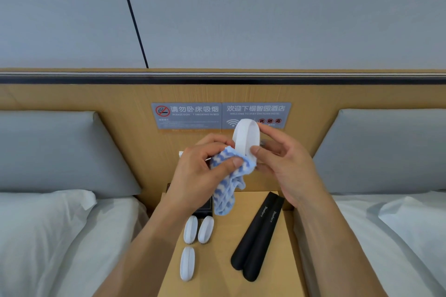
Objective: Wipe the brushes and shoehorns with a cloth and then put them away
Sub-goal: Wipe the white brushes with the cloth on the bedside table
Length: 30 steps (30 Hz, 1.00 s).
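My right hand (282, 161) holds a white brush (246, 136) upright above the nightstand, thumb on its lower front. My left hand (200, 171) grips a blue-and-white cloth (229, 181) and presses it against the brush's lower end; the rest of the cloth hangs down. Three more white brushes lie on the wooden nightstand (226, 279): two side by side (190, 229) (205, 229) and one nearer me (187, 263). Two black shoehorns (255, 236) lie together at the right of the top.
A dark box (204, 208) sits at the back left of the nightstand, partly behind my left wrist. Beds with white pillows (48, 224) (410, 224) flank the nightstand. Grey signs (188, 116) hang on the wooden headboard panel behind.
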Motion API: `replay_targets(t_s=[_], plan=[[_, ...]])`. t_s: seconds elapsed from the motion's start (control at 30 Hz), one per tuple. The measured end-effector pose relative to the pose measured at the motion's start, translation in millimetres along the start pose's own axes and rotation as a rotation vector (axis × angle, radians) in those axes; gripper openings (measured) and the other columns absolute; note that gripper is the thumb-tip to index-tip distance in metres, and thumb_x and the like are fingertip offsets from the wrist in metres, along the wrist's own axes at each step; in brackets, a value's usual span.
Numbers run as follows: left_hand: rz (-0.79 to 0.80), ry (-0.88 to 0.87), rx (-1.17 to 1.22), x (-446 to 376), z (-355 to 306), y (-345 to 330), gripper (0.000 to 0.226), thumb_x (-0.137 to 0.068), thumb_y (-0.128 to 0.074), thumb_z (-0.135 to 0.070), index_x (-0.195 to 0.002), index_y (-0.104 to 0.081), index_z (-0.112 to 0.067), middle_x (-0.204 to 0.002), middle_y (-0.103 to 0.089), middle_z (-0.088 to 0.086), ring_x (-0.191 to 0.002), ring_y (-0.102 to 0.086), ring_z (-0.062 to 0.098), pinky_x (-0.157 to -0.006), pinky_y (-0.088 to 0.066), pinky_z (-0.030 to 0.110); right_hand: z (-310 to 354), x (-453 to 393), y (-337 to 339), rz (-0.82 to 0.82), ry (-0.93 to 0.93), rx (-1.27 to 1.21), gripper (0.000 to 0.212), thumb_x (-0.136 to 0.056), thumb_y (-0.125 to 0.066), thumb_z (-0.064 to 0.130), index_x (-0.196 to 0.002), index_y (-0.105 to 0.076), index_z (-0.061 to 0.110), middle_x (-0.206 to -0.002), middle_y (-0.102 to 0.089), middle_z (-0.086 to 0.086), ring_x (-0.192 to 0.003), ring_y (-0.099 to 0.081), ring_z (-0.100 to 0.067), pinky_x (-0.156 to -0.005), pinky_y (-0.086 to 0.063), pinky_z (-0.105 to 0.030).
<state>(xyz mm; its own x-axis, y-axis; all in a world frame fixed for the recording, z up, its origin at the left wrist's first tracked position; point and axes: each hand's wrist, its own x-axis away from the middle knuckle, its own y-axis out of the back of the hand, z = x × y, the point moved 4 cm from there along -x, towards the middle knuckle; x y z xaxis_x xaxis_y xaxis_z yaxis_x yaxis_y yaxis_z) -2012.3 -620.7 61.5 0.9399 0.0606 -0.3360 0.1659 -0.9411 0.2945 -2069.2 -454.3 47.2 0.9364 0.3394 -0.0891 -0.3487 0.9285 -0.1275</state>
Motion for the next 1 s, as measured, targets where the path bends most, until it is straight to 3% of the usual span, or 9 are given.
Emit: replay_targets(t_s=[0.17,0.33,0.57,0.7,0.8,0.9,1.0], plan=[[-0.034,0.091,0.103,-3.0,0.7,4.6,0.011,-0.085,-0.074,-0.019,-0.092,-0.077,-0.011,-0.105,-0.067,-0.001,-0.091,-0.068,0.022,-0.08,-0.056,0.052,12.6,1.5,-3.0,-0.045,0.145,0.224,0.053,-0.089,-0.07,0.003,-0.124,-0.064,0.041,-0.112,-0.072,0.022,-0.104,-0.069,-0.002,-0.077,-0.06,-0.025],[-0.04,0.2,0.17,-10.1,-2.5,11.3,0.019,-0.08,-0.071,-0.032,-0.09,-0.075,-0.016,-0.1,-0.07,0.004,-0.089,-0.071,0.029,-0.082,-0.057,0.055,19.7,2.7,-7.7,-0.047,0.21,0.382,0.053,-0.088,-0.073,0.009,-0.136,-0.062,0.029,-0.119,-0.07,0.014,-0.106,-0.068,-0.004,-0.085,-0.06,-0.028],[-0.068,0.456,0.174,-30.4,2.3,24.7,0.046,-0.075,-0.08,-0.042,-0.083,-0.072,0.003,-0.081,-0.073,0.022,-0.071,-0.071,0.036,-0.074,-0.058,0.047,18.7,7.0,-17.1,-0.011,0.265,0.559,0.057,-0.086,-0.073,0.003,-0.132,-0.064,0.035,-0.113,-0.071,0.024,-0.105,-0.066,0.001,-0.091,-0.057,-0.029],[-0.051,0.565,0.137,-37.3,4.6,28.6,0.07,-0.066,-0.085,-0.048,-0.087,-0.063,0.016,-0.084,-0.067,0.032,-0.064,-0.062,0.03,-0.066,-0.054,0.044,16.4,9.5,-20.5,-0.017,0.319,0.653,0.057,-0.084,-0.076,0.009,-0.131,-0.064,0.039,-0.119,-0.068,0.027,-0.111,-0.062,0.005,-0.094,-0.054,-0.028],[-0.041,0.577,0.1,-37.9,2.3,24.5,0.079,-0.058,-0.083,-0.057,-0.088,-0.065,0.015,-0.087,-0.067,0.033,-0.063,-0.061,0.029,-0.066,-0.054,0.043,16.0,9.5,-20.4,-0.051,0.317,0.659,0.057,-0.083,-0.078,0.012,-0.131,-0.064,0.04,-0.117,-0.069,0.029,-0.108,-0.063,0.008,-0.092,-0.056,-0.025],[0.001,0.535,0.063,-35.1,0.9,20.3,0.07,-0.056,-0.082,-0.059,-0.083,-0.072,0.005,-0.084,-0.071,0.027,-0.063,-0.065,0.03,-0.069,-0.057,0.046,12.9,8.8,-15.5,-0.09,0.278,0.615,0.057,-0.082,-0.08,0.012,-0.13,-0.065,0.038,-0.111,-0.072,0.026,-0.101,-0.066,0.008,-0.089,-0.058,-0.026],[0.024,0.466,0.09,-30.2,1.4,17.4,0.05,-0.066,-0.084,-0.049,-0.084,-0.075,-0.003,-0.083,-0.074,0.019,-0.074,-0.072,0.036,-0.076,-0.058,0.051,7.7,6.6,-10.5,-0.121,0.22,0.55,0.056,-0.08,-0.081,0.01,-0.13,-0.066,0.032,-0.107,-0.073,0.024,-0.095,-0.069,0.005,-0.084,-0.06,-0.025]])
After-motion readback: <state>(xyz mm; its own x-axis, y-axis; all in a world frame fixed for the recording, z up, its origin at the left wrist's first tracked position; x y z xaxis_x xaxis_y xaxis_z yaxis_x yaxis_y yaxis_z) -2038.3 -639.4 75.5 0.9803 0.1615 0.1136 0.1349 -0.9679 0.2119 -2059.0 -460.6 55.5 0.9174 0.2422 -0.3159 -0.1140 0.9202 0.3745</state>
